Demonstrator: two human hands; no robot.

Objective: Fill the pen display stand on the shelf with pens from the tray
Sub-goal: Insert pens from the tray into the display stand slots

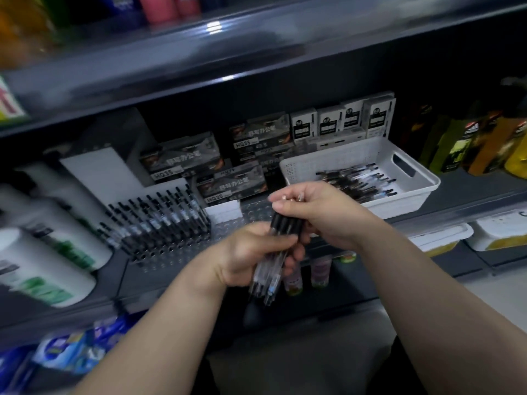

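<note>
A bundle of clear pens with black caps (pixel 281 243) is held in front of the shelf. My left hand (pixel 251 259) grips the bundle around its barrels from below. My right hand (pixel 316 210) curls over the capped upper ends. The clear perforated pen display stand (pixel 176 253) lies on the shelf to the left, its left part filled with upright black pens (pixel 156 220) and its right part showing open holes. The white tray (pixel 410 195) stands on the shelf to the right, with several pens (pixel 359 181) lying in it.
Dark pen boxes (pixel 231 183) and white refill boxes (pixel 342 121) are stacked behind the stand and tray. White cylindrical containers (pixel 42 252) lie at the left. Bottles (pixel 470 141) stand at the far right. A shelf board (pixel 256 61) overhangs above; small bottles (pixel 320 270) sit on the lower level.
</note>
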